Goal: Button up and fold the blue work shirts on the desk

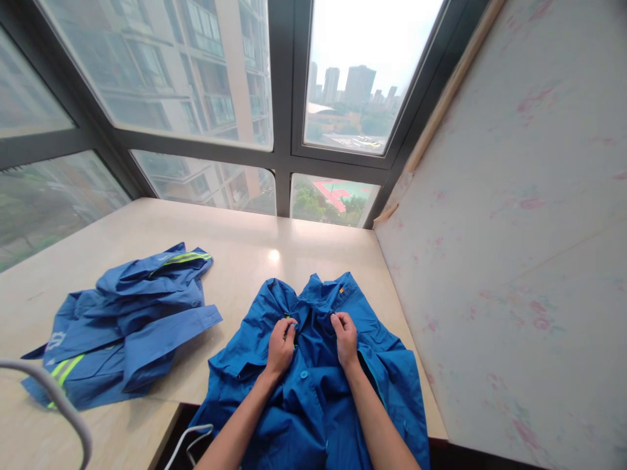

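A blue work jacket (313, 398) lies spread in front of me, its collar towards the window and its lower part hanging over the near edge of the sill. My left hand (283, 343) pinches the jacket's front edge just below the collar on the left. Opposite it, my right hand (345, 336) grips the other front edge between thumb and bent fingers. The two edges are apart at the collar, with folded cloth between my hands. A round blue button (304, 375) shows on the front below them.
Left of the jacket lies a second blue garment (147, 313) with yellow-green reflective strips, crumpled on the pale sill (235, 241). A grey curved tube (63, 405) and a white cable (189, 434) are at lower left. Windows stand ahead; a papered wall (514, 261) bounds the right.
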`<state>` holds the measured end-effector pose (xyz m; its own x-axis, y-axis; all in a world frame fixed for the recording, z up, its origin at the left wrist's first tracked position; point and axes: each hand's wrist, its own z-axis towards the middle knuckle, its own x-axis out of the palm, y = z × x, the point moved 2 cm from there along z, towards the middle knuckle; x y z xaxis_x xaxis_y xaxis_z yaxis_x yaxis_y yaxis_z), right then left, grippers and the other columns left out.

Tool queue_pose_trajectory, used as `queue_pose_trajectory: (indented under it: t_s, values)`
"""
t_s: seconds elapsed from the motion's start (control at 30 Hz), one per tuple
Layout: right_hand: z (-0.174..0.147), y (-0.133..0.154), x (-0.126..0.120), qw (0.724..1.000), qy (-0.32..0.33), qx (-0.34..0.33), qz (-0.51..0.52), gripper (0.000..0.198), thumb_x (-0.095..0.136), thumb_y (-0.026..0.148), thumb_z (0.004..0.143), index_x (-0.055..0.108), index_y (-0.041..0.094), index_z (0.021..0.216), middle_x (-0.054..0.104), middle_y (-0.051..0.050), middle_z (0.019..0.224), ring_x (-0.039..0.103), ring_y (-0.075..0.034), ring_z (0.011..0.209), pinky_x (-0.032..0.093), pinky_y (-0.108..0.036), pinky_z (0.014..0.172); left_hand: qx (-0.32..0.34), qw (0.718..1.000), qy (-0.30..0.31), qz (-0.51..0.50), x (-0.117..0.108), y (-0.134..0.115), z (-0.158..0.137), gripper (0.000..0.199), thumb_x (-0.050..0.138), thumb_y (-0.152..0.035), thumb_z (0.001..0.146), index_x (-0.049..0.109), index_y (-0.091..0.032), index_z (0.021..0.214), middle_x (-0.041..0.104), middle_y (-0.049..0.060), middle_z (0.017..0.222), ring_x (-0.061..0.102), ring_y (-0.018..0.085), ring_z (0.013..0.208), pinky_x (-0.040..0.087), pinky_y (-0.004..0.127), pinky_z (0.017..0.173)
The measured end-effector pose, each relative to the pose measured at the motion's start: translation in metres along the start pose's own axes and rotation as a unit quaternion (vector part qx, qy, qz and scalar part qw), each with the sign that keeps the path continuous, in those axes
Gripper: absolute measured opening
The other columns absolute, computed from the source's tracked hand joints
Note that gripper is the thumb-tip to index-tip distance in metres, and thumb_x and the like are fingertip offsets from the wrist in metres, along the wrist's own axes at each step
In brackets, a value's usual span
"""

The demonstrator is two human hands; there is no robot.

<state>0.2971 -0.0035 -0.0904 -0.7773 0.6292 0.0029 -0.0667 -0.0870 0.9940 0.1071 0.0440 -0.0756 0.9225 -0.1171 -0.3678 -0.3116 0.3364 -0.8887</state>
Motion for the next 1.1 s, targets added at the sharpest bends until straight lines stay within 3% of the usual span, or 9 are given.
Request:
queue_pose_trajectory:
  t_s: [0.13, 0.23, 0.43, 0.5, 0.67, 0.77, 0.9, 1.0, 1.1]
  values:
    - [0.005, -0.01, -0.003, 0.978, -0.066, 0.081, 0.178, 0.038, 0.071, 0.055, 0.077, 0.056, 0.02, 0.079, 0.053, 0.007, 0.065, 0.048, -0.011, 0.059, 0.044, -0.023, 0.06, -0.052, 0.999, -0.015, -0.001, -0.001, 0.001, -0.001, 0.031, 0.045, -0.046, 0.093, 0.058, -0.019, 0.095, 0.065, 0.005, 0.088, 0.063, 0.021, 0.083, 0.052, 0.036, 0.082]
    - [0.009, -0.015, -0.009, 0.946, -0.114, 0.122, 0.276, 0.04, 0.079, 0.052, 0.069, 0.059, 0.021, 0.084, 0.064, 0.006, 0.072, 0.059, -0.012, 0.067, 0.051, -0.025, 0.067, -0.014, 0.996, 0.009, 0.083, -0.001, -0.003, -0.006, 0.043, 0.058, -0.049, 0.084, 0.058, -0.017, 0.114, 0.065, 0.011, 0.108, 0.062, 0.027, 0.105, 0.048, 0.043, 0.096]
    - [0.02, -0.033, -0.03, 0.912, -0.178, 0.155, 0.336, 0.021, 0.075, 0.038, 0.074, 0.066, 0.023, 0.085, 0.073, 0.005, 0.076, 0.069, -0.015, 0.074, 0.057, -0.027, 0.072, -0.041, 0.936, 0.145, 0.319, -0.017, -0.009, -0.026, 0.097, 0.076, -0.044, 0.066, 0.036, -0.018, 0.151, 0.033, 0.019, 0.158, 0.024, 0.041, 0.148, 0.03, 0.055, 0.113]
    - [0.022, -0.038, -0.034, 0.907, -0.184, 0.159, 0.344, 0.014, 0.071, 0.034, 0.076, 0.066, 0.024, 0.084, 0.073, 0.005, 0.074, 0.07, -0.015, 0.074, 0.057, -0.027, 0.072, -0.055, 0.918, 0.178, 0.349, -0.027, -0.01, -0.031, 0.093, 0.074, -0.041, 0.069, 0.037, -0.018, 0.15, 0.038, 0.018, 0.157, 0.02, 0.041, 0.149, 0.03, 0.053, 0.114]
    - [0.025, -0.041, -0.037, 0.9, -0.185, 0.17, 0.357, 0.008, 0.069, 0.031, 0.077, 0.066, 0.024, 0.08, 0.073, 0.005, 0.071, 0.071, -0.015, 0.074, 0.058, -0.027, 0.073, -0.051, 0.917, 0.214, 0.333, -0.044, -0.01, -0.03, 0.052, 0.051, -0.014, 0.082, 0.052, -0.018, 0.134, 0.059, 0.014, 0.139, 0.049, 0.032, 0.135, 0.041, 0.043, 0.107]
    - [0.025, -0.037, -0.039, 0.895, -0.186, 0.181, 0.363, 0.009, 0.069, 0.031, 0.076, 0.066, 0.023, 0.081, 0.073, 0.005, 0.072, 0.07, -0.015, 0.074, 0.058, -0.027, 0.073, -0.107, 0.948, 0.154, 0.256, -0.059, -0.002, -0.023, 0.041, 0.045, -0.014, 0.086, 0.054, -0.018, 0.125, 0.07, 0.014, 0.117, 0.066, 0.031, 0.111, 0.048, 0.042, 0.096]
    - [0.022, -0.026, -0.052, 0.888, -0.176, 0.206, 0.372, 0.014, 0.072, 0.031, 0.074, 0.066, 0.02, 0.08, 0.074, 0.002, 0.075, 0.07, -0.014, 0.076, 0.058, -0.026, 0.076, -0.202, 0.975, -0.066, 0.067, -0.088, 0.01, -0.011, 0.026, 0.061, -0.035, 0.082, 0.058, -0.02, 0.103, 0.072, 0.008, 0.096, 0.069, 0.031, 0.097, 0.052, 0.045, 0.09]
    - [0.018, -0.013, -0.069, 0.893, -0.144, 0.201, 0.377, 0.022, 0.078, 0.031, 0.068, 0.065, 0.019, 0.081, 0.074, 0.001, 0.079, 0.069, -0.014, 0.078, 0.058, -0.026, 0.077, -0.256, 0.939, -0.21, -0.091, -0.105, 0.013, -0.003, 0.026, 0.071, -0.031, 0.074, 0.06, -0.02, 0.095, 0.071, 0.005, 0.092, 0.069, 0.026, 0.091, 0.053, 0.042, 0.091]
    - [0.014, -0.002, -0.091, 0.905, -0.139, 0.197, 0.352, 0.03, 0.083, 0.027, 0.062, 0.065, 0.019, 0.084, 0.072, 0.002, 0.075, 0.068, -0.014, 0.071, 0.059, -0.027, 0.073, -0.313, 0.862, -0.29, -0.273, -0.114, 0.003, 0.01, 0.022, 0.073, -0.022, 0.076, 0.061, -0.02, 0.094, 0.07, 0.002, 0.085, 0.07, 0.019, 0.078, 0.056, 0.038, 0.086]
